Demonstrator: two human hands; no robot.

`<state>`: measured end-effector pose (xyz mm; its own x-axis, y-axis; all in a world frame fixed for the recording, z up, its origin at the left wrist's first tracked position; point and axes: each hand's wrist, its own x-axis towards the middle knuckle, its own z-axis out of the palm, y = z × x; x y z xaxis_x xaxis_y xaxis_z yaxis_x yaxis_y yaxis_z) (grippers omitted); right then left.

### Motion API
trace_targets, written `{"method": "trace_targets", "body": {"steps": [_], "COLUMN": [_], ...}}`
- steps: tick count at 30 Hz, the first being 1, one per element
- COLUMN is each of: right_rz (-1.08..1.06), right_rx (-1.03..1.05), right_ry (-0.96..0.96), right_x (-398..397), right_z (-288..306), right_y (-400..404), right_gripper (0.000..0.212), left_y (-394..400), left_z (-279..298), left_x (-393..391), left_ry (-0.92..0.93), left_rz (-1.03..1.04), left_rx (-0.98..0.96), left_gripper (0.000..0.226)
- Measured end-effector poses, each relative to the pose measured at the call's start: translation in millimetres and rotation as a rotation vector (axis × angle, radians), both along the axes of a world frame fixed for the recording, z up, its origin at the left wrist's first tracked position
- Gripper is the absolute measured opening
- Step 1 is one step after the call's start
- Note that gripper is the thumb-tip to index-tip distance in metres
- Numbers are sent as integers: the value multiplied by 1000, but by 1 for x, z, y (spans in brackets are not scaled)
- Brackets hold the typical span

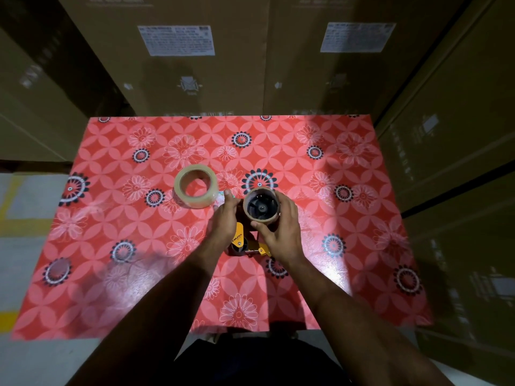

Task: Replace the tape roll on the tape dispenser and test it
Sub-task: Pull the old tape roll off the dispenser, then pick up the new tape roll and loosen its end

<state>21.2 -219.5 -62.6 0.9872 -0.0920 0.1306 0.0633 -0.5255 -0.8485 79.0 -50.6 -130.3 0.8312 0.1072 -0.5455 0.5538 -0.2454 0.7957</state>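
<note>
A yellow and black tape dispenser [239, 237] lies on the red flowered table [111, 232], near the middle. My left hand [226, 218] grips its body from the left. A bare brown cardboard core [267, 218] sits around the dispenser's black hub [261, 207], and my right hand [281, 232] is closed on that core, thumb in front and fingers on the right side. A full roll of clear tape [196, 186] lies flat on the table just left of my left hand, not touched.
Tall cardboard boxes [200, 65] with white labels stand behind the table, and more boxes [451, 151] rise on the right. Grey floor with yellow lines [25, 227] lies past the table's left edge.
</note>
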Motion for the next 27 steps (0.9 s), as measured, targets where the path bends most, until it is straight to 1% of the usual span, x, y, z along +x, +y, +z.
{"method": "trace_targets", "body": {"steps": [2,4,6,8,9,10,11,13,15,16,18,21,23,25,26,27], "right_rz": [-44,-52,11,111,130,111,48,-129,-259,-297,-367,-501,-541,-496,-462,-433], "right_rx": [8,-16,-79,-132,-139,-115,-62,80,183,204,237,256,138,12,-29,-62], "right_ry": [2,-31,-104,-187,-199,-171,-111,7,56,59,65,66,75,117,135,162], "right_x": [-3,-7,-10,-9,-8,-7,-8,-7,-2,1,4,10,18,29,34,37], "right_z": [1,2,5,5,5,6,7,11,12,12,10,14,10,6,2,-2], "right_y": [0,2,4,4,5,6,7,6,3,2,-4,-24,-50,-75,-85,-92], "right_gripper": [79,78,75,72,72,73,75,78,78,77,74,72,77,83,83,81], "left_y": [-4,-5,-2,2,3,3,2,-2,-5,-7,-8,-1,7,16,19,20], "left_z": [13,14,3,-11,-17,-18,-13,-4,19,30,48,54,56,56,55,57], "left_x": [-2,-2,1,5,8,9,10,9,3,0,-5,-8,-12,-17,-20,-23], "left_ry": [-39,-44,-21,6,17,26,25,-7,-41,-48,-84,-147,-160,-175,-186,-198], "left_rz": [-6,-25,-14,50,65,58,42,11,-37,-62,-95,-113,-129,-151,-167,-190], "left_rx": [-29,-31,-7,27,39,53,60,56,29,33,58,100,100,92,109,132], "left_gripper": [93,95,101,106,107,107,108,109,106,102,89,65,53,34,28,29]}}
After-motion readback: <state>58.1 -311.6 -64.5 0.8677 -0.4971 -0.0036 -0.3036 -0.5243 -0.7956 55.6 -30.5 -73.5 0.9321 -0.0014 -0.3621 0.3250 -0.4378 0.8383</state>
